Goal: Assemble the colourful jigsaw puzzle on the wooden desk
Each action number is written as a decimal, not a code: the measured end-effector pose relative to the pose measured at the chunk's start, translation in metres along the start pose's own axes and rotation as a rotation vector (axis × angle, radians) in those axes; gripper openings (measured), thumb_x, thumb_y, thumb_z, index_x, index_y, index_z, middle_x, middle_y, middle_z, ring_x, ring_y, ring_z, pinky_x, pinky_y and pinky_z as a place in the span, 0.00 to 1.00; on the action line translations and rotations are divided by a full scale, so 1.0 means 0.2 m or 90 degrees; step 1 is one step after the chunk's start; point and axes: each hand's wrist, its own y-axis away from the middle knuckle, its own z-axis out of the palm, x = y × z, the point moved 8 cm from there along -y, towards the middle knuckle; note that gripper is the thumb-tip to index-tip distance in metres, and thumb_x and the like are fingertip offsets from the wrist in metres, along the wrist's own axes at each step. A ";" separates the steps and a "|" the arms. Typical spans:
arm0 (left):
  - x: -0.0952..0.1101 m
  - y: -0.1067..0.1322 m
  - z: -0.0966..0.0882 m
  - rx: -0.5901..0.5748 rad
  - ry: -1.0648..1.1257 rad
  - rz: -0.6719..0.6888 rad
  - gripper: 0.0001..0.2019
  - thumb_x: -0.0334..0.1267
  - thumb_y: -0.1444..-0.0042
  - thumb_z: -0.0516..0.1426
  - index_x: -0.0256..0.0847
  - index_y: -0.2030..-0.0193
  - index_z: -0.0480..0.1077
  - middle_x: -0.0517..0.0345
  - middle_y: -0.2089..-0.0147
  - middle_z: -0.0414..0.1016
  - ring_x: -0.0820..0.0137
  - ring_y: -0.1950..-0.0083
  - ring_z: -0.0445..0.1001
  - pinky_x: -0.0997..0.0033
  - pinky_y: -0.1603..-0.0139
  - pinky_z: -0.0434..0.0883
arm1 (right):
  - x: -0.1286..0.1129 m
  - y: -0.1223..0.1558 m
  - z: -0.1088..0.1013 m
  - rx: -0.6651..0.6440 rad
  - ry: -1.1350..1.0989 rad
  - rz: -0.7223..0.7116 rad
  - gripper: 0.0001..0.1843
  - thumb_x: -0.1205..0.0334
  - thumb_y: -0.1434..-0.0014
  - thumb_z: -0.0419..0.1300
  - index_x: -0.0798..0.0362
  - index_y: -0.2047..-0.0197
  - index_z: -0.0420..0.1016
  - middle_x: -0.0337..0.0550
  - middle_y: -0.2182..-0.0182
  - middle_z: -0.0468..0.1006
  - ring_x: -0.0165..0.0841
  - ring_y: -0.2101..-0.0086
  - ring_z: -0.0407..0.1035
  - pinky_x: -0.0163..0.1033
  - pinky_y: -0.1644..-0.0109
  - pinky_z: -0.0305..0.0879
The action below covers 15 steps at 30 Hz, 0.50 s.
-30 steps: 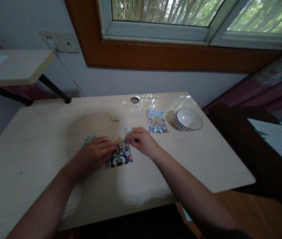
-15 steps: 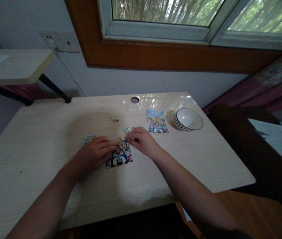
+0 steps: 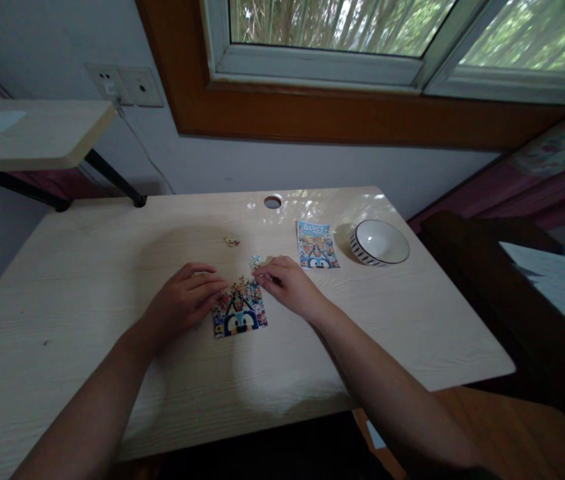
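Pale desk (image 3: 412,313) (wood-grained) under puzzle (image 3: 241,321), pieces (image 3: 231,241), card (image 3: 318,246), bowl (image 3: 381,241)

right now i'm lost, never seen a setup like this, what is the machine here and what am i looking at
There is no machine: these are a person's two bare hands, seen from a camera worn on their head, looking forward and down. On the desk lie a part-built puzzle, loose pieces, a card and a bowl. The left hand is by the puzzle's left side, the right hand by its far right corner. Whether either holds a piece is too small to tell.
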 end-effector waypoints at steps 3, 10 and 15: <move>-0.04 0.00 -0.04 0.050 -0.018 -0.037 0.12 0.33 0.33 0.58 0.45 0.46 0.78 0.55 0.50 0.83 0.59 0.43 0.74 0.55 0.40 0.72 | 0.01 0.00 0.00 -0.010 -0.015 -0.009 0.09 0.63 0.33 0.65 0.48 0.50 0.81 0.43 0.63 0.80 0.36 0.59 0.71 0.44 0.50 0.65; -0.15 0.02 -0.19 0.202 -0.105 -0.155 0.10 0.35 0.33 0.57 0.43 0.52 0.80 0.54 0.55 0.83 0.60 0.52 0.77 0.55 0.43 0.70 | 0.00 0.01 -0.01 -0.035 -0.029 -0.020 0.12 0.65 0.37 0.69 0.49 0.50 0.81 0.41 0.66 0.78 0.35 0.62 0.70 0.43 0.52 0.64; -0.24 0.08 -0.25 0.259 -0.106 -0.262 0.11 0.41 0.32 0.56 0.45 0.56 0.80 0.56 0.57 0.84 0.62 0.53 0.78 0.57 0.43 0.71 | 0.00 0.01 -0.01 -0.045 -0.028 -0.035 0.11 0.65 0.38 0.70 0.48 0.51 0.82 0.41 0.65 0.78 0.35 0.62 0.70 0.42 0.52 0.64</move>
